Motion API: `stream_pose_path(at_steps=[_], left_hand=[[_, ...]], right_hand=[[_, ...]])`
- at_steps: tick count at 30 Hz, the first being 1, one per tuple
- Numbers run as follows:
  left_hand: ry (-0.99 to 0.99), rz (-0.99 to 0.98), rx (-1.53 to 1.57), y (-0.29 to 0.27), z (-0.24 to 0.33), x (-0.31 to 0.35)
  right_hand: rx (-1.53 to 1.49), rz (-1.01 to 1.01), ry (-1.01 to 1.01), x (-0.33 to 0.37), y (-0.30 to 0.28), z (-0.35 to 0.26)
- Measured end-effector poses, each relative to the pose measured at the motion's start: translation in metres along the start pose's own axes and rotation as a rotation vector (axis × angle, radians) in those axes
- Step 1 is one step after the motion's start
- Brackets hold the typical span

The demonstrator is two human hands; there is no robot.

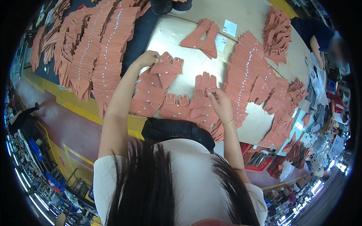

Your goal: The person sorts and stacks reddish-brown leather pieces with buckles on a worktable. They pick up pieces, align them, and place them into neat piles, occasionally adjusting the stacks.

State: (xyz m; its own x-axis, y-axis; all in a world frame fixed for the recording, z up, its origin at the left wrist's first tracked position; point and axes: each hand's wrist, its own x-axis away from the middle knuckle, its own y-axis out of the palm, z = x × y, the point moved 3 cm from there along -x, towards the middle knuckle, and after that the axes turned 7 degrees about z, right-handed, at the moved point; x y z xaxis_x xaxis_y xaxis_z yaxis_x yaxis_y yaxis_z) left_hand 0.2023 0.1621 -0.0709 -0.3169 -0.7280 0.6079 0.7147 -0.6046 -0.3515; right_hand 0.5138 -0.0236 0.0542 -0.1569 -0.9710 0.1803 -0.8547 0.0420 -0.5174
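My left hand [148,58] is closed, its fingertips pinching the edge of a salmon-orange strap piece with a covered buckle [166,57]. A second buckle [178,63] lies just right of it. My right hand [220,101], with a thin gold bracelet at the wrist, pinches a strap piece [205,81] by its edge, beside another square buckle [199,93]. Between my hands, nearer my body, two more buckles [177,99] rest on overlapping flared pieces. Whether these are fabric or leather I cannot tell.
Long overlapping rows of similar pieces [107,49] cover a dark surface at left; more rows [247,64] lie right. Flared pieces [201,37] and printed paper slips [230,28] lie ahead. A black bag [177,130] sits at the table's near edge. Another person [315,35] stands far right.
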Motion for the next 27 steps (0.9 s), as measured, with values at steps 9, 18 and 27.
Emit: stream_pose_path(at_steps=[9,18,27], left_hand=[[0.125,0.118,-0.139,0.003,-0.003,-0.001],[0.060,0.052,-0.275,0.003,0.011,0.011],[-0.042,0.103,-0.231,0.007,0.032,0.033]], right_hand=[[0.115,-0.172,-0.080,-0.013,0.025,-0.013],[0.113,-0.076,-0.109,-0.017,0.015,-0.003],[0.081,-0.057,-0.059,-0.011,0.010,0.001]])
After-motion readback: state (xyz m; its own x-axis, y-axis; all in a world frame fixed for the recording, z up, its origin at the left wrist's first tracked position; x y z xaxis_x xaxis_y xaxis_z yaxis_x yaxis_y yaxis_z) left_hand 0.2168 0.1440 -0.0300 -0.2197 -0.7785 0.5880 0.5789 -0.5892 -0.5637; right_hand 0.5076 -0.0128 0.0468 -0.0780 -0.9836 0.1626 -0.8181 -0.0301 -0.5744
